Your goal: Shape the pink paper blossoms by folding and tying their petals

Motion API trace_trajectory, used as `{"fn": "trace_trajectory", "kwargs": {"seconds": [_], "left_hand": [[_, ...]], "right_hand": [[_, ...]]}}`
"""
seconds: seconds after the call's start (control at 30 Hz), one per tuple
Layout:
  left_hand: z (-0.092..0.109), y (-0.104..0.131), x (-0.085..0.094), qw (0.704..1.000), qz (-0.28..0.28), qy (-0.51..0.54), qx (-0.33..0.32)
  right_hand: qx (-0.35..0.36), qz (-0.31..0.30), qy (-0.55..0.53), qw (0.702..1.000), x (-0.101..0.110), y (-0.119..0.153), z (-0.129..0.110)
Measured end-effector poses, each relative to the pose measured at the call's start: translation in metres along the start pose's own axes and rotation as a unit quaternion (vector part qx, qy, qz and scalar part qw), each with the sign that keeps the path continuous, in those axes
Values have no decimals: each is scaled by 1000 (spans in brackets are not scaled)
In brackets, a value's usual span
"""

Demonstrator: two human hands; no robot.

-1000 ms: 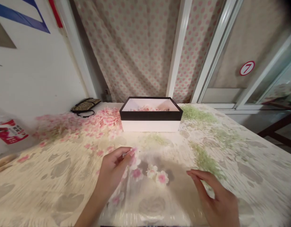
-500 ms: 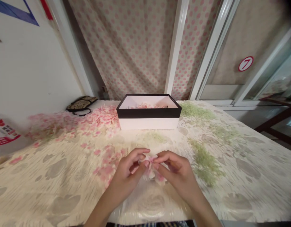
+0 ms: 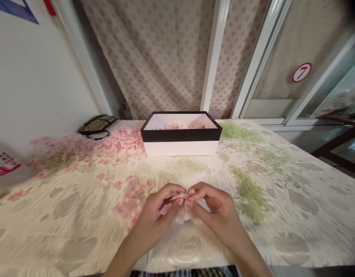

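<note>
Near the front of the table, my left hand (image 3: 157, 209) and my right hand (image 3: 216, 211) meet, fingertips almost touching. Both pinch pale pink artificial petals (image 3: 183, 213) between thumb and forefinger, and the fingers cover part of them. Loose pink petals (image 3: 134, 196) lie on the cloth just left of my left hand. To the right of my right hand is a clump of green artificial sprigs (image 3: 250, 196). Beyond my hands stands a white box with a black rim (image 3: 181, 135), open at the top, with pink petals (image 3: 184, 125) inside.
A big heap of pink petals (image 3: 119, 142) spreads left of the box. More green sprigs (image 3: 239, 131) lie to its right. A patterned pouch (image 3: 99, 124) rests at the back left, and a white and red package (image 3: 5, 165) stands at the left edge. A curtain (image 3: 154, 57) hangs behind.
My fingertips have drawn closer together on the petals, my right hand's forefinger now nearer the left one. The view has tilted slightly; the box and heaps stay put on the table.
</note>
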State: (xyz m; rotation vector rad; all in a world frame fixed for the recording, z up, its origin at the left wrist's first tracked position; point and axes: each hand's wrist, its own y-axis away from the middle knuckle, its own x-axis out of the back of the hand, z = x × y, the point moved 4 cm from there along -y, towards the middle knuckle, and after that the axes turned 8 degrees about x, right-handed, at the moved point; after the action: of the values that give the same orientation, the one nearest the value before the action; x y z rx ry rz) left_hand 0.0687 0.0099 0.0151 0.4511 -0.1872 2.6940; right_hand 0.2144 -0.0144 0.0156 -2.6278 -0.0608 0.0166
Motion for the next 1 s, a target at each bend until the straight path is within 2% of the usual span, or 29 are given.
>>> {"fn": "trace_trajectory", "kwargs": {"seconds": [0.2,0.4,0.5,0.63,0.7,0.8,0.87,1.0], "left_hand": [[1,2,-1,1000,2,-6,-15],[3,1,-4,998,-18,-51,-21],[-3,-1,-1,999,24,-43,0],[-11,-2,4,995,89,27,28],[-10,-1,6,993,106,45,32],[-6,0,7,992,116,49,20],[-4,2,6,993,110,49,8],[-3,6,1,995,82,49,-24]], "right_hand": [[6,13,41,999,1,1,2],[-35,30,61,997,3,2,9],[-37,66,111,991,9,3,12],[-13,107,131,985,17,6,10],[4,92,101,991,17,7,6],[18,-3,66,998,7,6,2],[34,-50,83,995,1,6,0],[62,-59,117,989,-3,4,-1]]}}
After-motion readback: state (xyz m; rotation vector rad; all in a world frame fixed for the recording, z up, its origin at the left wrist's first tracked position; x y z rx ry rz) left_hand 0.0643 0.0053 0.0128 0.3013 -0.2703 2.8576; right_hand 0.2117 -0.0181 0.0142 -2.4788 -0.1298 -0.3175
